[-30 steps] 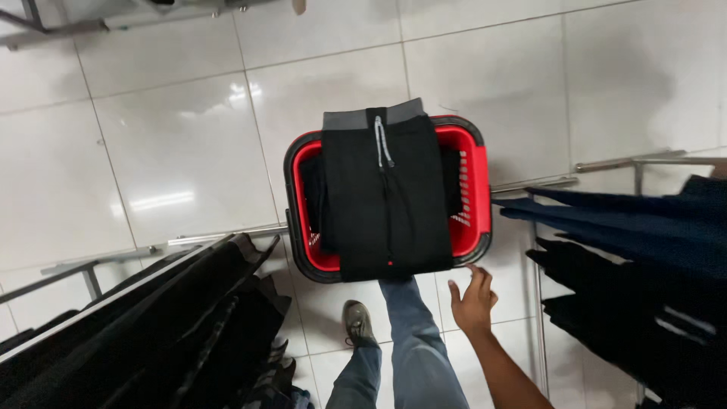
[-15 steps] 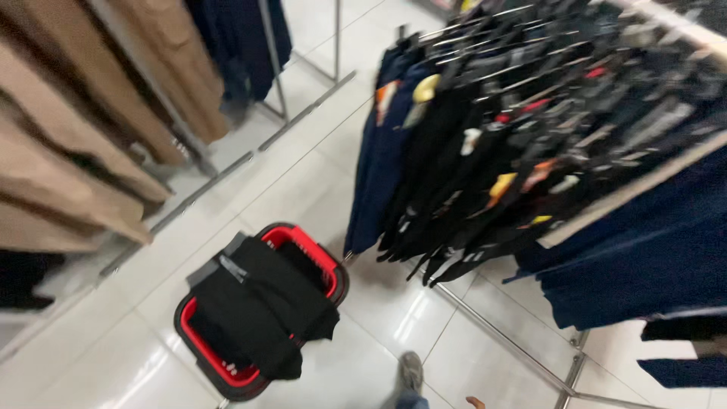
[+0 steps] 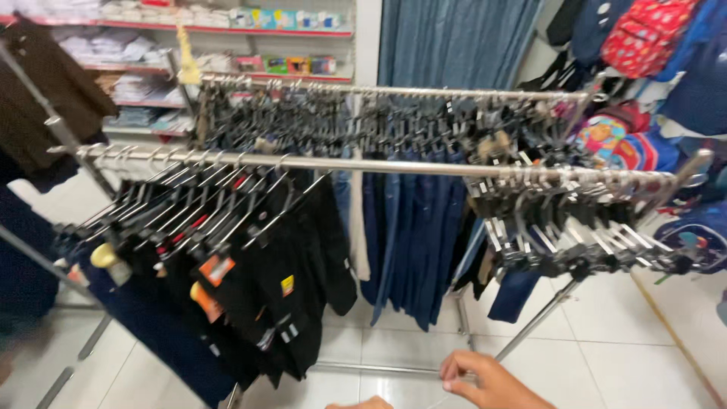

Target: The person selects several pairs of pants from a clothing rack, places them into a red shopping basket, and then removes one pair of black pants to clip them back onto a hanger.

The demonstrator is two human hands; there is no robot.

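Below the rail [image 3: 379,165] of dark trousers [image 3: 257,257], right hand [image 3: 485,379] is curling loosely, fingers holding nothing; left hand [image 3: 362,404] is barely showing, grip untellable.

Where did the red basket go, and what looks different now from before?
The view swung up from the floor to the clothes rails, so the red basket with dark clothes is out of sight. The right hand, open beside the leg before, now sits low in front with its fingers curled. A bit of the left hand shows at the bottom edge. Nothing was visibly picked up. Dark trousers hang on racks as before.
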